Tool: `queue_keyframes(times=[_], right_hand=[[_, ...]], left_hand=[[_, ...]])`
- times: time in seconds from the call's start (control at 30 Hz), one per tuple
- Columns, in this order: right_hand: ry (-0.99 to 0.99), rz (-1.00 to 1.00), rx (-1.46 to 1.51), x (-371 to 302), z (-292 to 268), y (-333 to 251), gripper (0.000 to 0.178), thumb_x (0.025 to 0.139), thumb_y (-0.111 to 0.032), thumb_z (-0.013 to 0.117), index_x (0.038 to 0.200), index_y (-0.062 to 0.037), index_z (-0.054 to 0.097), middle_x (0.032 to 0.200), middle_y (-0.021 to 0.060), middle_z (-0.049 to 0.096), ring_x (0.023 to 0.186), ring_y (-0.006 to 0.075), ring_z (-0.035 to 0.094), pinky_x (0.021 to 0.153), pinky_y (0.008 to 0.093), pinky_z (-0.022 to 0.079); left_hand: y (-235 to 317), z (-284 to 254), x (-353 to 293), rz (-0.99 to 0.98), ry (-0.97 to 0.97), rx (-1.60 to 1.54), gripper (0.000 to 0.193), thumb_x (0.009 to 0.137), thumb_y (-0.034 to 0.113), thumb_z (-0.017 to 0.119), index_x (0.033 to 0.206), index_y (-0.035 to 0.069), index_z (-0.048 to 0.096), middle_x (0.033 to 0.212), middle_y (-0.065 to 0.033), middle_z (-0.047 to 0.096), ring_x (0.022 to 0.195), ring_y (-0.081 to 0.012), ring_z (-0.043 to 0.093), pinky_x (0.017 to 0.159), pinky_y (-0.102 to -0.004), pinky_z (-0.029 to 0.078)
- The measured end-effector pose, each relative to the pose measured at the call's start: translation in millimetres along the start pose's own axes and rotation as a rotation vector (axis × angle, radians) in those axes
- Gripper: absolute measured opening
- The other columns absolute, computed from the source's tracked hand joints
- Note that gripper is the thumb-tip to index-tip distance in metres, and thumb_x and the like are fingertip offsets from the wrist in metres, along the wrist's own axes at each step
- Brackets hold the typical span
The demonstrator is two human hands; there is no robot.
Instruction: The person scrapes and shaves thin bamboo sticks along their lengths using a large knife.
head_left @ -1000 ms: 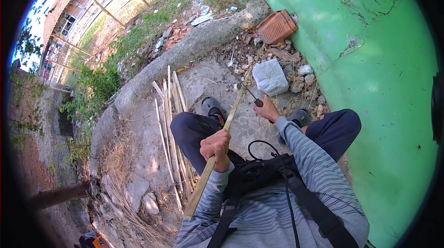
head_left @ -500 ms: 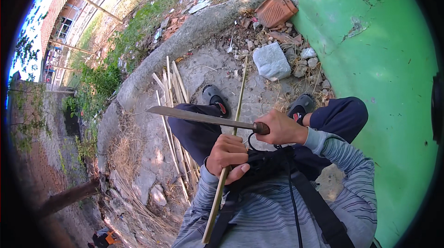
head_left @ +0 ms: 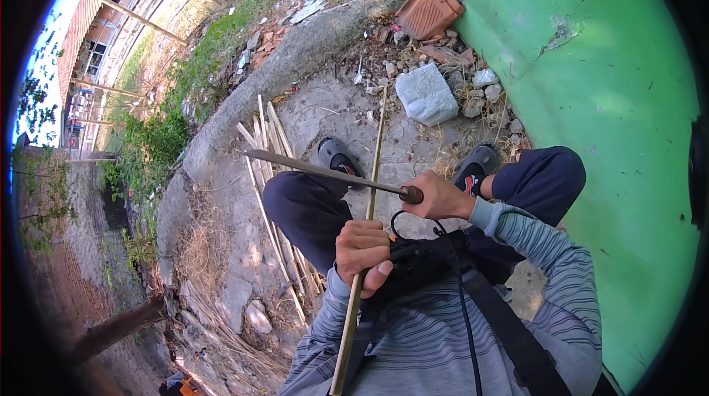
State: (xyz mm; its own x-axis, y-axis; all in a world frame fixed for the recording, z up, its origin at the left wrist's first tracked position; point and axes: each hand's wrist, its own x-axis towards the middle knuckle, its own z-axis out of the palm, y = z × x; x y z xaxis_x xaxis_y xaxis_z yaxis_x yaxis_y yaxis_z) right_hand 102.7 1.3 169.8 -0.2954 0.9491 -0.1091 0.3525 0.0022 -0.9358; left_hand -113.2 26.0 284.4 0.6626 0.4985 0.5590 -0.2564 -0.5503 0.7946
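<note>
My right hand (head_left: 443, 198) grips the short dark handle of a machete (head_left: 317, 170), its blade pointing left and slightly away from me. The blade crosses a long thin bamboo strip (head_left: 377, 145) just beyond my left hand; whether it touches the strip cannot be made out. Closed around that strip, my left hand (head_left: 362, 248) is held by my lap, thumb toward me. The strip's far end reaches toward the ground past my feet, and its near end runs down along my striped shirt.
More pale strips (head_left: 281, 130) lie on the ground left of my knee. A white block (head_left: 427, 94), an orange hollow brick (head_left: 430, 12) and rubble sit ahead. A green wall (head_left: 620, 174) rises on the right. A raised concrete curb (head_left: 295, 56) curves round the left. A black cord (head_left: 470, 322) hangs down my front.
The machete's tip has swung away from me and its blade now looks narrower, more edge-on. The bamboo strip has turned slightly, its far end shifting left. Both hands keep their grips.
</note>
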Motion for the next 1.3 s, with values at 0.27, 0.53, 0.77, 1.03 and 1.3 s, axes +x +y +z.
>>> queue_keyframes(times=[0.27,0.53,0.77,1.03,1.3], right_hand=[[-0.035,0.020,-0.027,7,2,-8,0.027,0.078,-0.020,0.073,0.071,0.0024,0.061,0.060,0.0195,0.056,0.054,0.0315,0.054,0.058,0.0437,0.045],[0.106,0.145,-0.082,46,9,62,0.032,0.081,-0.025,0.072,0.072,0.0038,0.061,0.060,0.0201,0.056,0.056,0.0331,0.056,0.059,0.0449,0.045],[0.098,-0.066,0.013,41,24,42,0.028,0.082,-0.020,0.072,0.073,0.0027,0.058,0.061,0.0190,0.054,0.054,0.0261,0.049,0.057,0.0433,0.041],[0.128,0.128,-0.034,49,24,62,0.032,0.082,-0.024,0.070,0.074,0.0041,0.058,0.063,0.0213,0.056,0.057,0.0340,0.054,0.061,0.0457,0.045],[-0.023,-0.005,0.051,47,21,12,0.025,0.081,-0.019,0.072,0.078,0.0030,0.061,0.064,0.0199,0.056,0.055,0.0329,0.050,0.058,0.0436,0.043]], left_hand=[[-5,-6,-5,0.018,0.094,-0.026,0.044,0.089,0.020,0.058,0.058,0.006,0.029,0.052,-0.0048,0.028,0.041,-0.0242,0.032,0.045,-0.0393,0.025],[-5,-10,-9,0.006,0.114,-0.010,0.042,0.087,0.016,0.058,0.058,0.005,0.030,0.053,-0.0054,0.028,0.040,-0.0244,0.033,0.045,-0.0388,0.025],[-10,2,-9,0.042,0.451,-0.024,0.052,0.091,0.027,0.057,0.052,0.003,0.032,0.047,-0.0025,0.028,0.036,-0.0150,0.027,0.042,-0.0335,0.018],[-16,12,-22,-0.003,0.655,-0.063,0.052,0.102,0.022,0.055,0.057,0.004,0.036,0.049,-0.0021,0.035,0.041,-0.0156,0.033,0.045,-0.0327,0.024],[-10,5,-10,-0.021,0.810,-0.035,0.068,0.106,0.050,0.054,0.059,0.004,0.039,0.052,-0.0029,0.037,0.045,-0.0162,0.037,0.046,-0.0319,0.032]])
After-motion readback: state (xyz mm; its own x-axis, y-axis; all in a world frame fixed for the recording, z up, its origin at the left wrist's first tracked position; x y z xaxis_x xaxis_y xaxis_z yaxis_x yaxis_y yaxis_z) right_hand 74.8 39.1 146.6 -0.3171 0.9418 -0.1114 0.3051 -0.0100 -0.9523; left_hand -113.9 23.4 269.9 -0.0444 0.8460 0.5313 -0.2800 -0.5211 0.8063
